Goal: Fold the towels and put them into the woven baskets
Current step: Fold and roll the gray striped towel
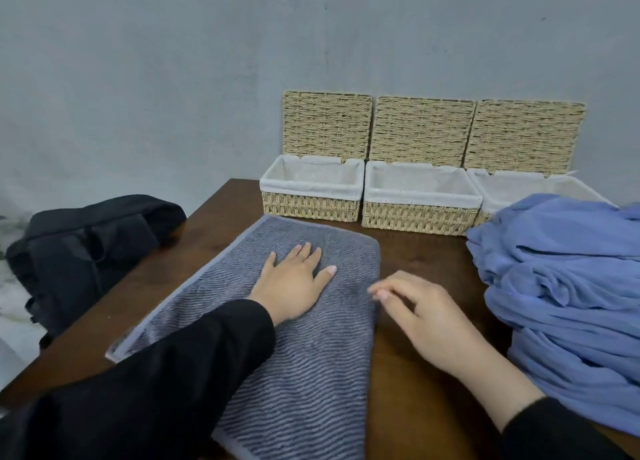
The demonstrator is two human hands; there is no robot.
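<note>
A grey striped towel (pixel 311 373) lies flat on the dark wooden table (pixel 426 407), folded into a long rectangle. My left hand (pixel 294 279) presses flat on its upper middle, fingers straight. My right hand (pixel 426 317) hovers at the towel's right edge with loosely curled fingers, holding nothing. Three woven baskets with white liners stand open along the wall: left (pixel 311 206), middle (pixel 419 217), right (pixel 502 185). Their lids lean upright against the wall.
A heap of blue cloth (pixel 568 293) fills the table's right side and hides part of the right basket. A black backpack (pixel 86 251) sits off the table's left edge. A grey wall stands close behind the baskets.
</note>
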